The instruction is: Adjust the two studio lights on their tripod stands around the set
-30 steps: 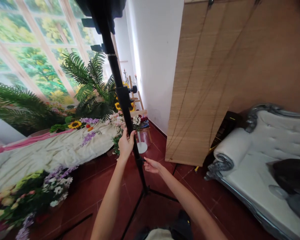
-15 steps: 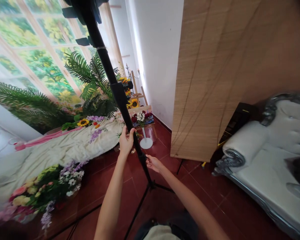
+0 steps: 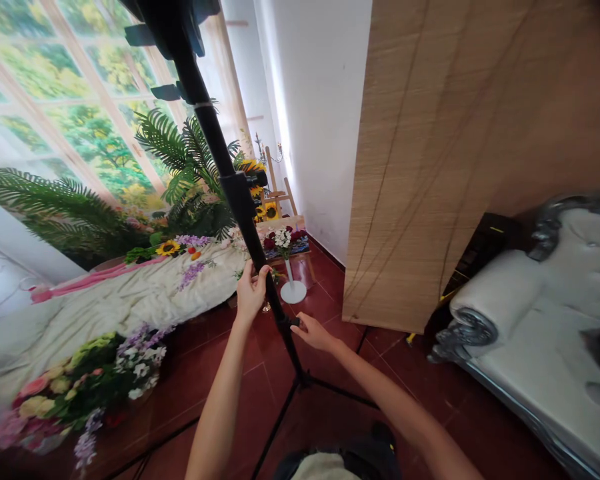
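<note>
Clearly, the left fingers [image 3: 245, 273] wrap the black pole [image 3: 253, 241] and the right fingers [image 3: 304, 321] pinch its lower knob [image 3: 293, 322].

And here we have it, a slim black stand [image 3: 253, 235] — slanting across our view, top to the upper left, foot at lower centre. Up high we see a bulky dark head [image 3: 167, 20], cut by the frame's edge, and a flat lever [image 3: 166, 92] jutting left. Below a pale ring sits a thick collar [image 3: 236, 195] with a round knob [image 3: 259, 179] on its right, then a smaller collar further down. At the bottom — legs [image 3: 279, 419] splayed over red floor tiles [image 3: 420, 387].
</note>
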`<control>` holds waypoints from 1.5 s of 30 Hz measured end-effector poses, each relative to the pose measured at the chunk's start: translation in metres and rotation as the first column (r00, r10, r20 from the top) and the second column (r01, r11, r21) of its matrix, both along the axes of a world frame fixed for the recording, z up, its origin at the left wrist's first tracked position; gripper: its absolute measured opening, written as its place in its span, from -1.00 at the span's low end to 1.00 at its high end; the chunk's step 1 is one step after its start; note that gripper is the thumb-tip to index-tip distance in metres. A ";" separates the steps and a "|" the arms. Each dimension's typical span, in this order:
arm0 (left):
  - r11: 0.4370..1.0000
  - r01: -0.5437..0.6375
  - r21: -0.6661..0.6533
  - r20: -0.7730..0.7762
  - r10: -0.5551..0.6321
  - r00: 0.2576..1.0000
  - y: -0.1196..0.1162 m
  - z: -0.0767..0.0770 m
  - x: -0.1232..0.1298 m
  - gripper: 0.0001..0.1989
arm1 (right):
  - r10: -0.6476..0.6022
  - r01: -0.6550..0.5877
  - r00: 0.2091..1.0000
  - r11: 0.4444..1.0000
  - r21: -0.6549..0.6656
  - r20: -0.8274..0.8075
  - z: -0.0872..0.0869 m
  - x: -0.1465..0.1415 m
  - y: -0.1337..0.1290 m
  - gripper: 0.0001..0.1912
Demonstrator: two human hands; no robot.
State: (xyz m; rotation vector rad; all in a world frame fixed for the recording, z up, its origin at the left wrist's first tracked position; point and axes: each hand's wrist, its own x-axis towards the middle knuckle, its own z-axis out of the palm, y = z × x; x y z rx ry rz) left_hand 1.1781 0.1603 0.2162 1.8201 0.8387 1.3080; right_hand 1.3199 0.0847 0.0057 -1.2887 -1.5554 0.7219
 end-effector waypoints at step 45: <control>0.996 0.019 0.087 -0.060 -0.013 0.998 0.005 0.005 -0.003 -0.65 | 0.184 -0.471 0.853 0.677 -0.566 -0.489 0.023 0.034 0.021 -0.55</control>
